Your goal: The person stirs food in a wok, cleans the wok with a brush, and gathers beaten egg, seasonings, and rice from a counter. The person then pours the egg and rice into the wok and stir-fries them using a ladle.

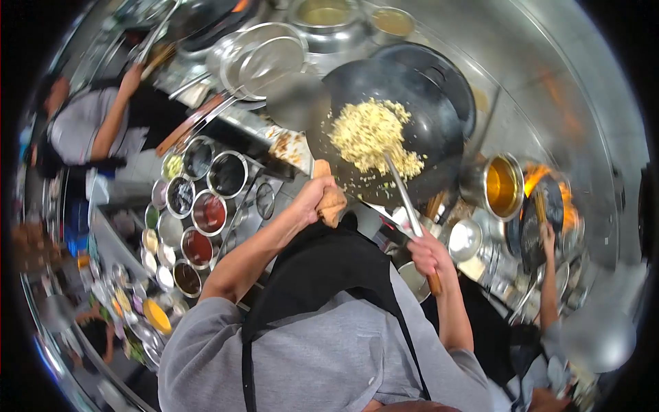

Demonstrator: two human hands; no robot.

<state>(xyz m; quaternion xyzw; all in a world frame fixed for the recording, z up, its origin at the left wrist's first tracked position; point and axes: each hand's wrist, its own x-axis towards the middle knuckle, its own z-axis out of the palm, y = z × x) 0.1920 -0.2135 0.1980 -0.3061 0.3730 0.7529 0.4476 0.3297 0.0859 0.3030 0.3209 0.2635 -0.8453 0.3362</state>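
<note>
My left hand [320,200] is wrapped round a tan cloth [332,204] at the near left edge of a large black wok [432,117]. In the wok lies a heap of yellow fried rice [368,130], with loose grains scattered below it. My right hand [430,255] grips the wooden handle of a long metal ladle [406,196]. The far end of the ladle is in the rice, its bowl hidden there. Whatever part of the wok the cloth covers is hidden.
Metal pots of sauces [209,211] stand at the left. Strainers [271,65] lie at the upper left. A pot of orange liquid [503,187] is right of the wok, beside flames [549,180]. Other people work at the far left and at the right.
</note>
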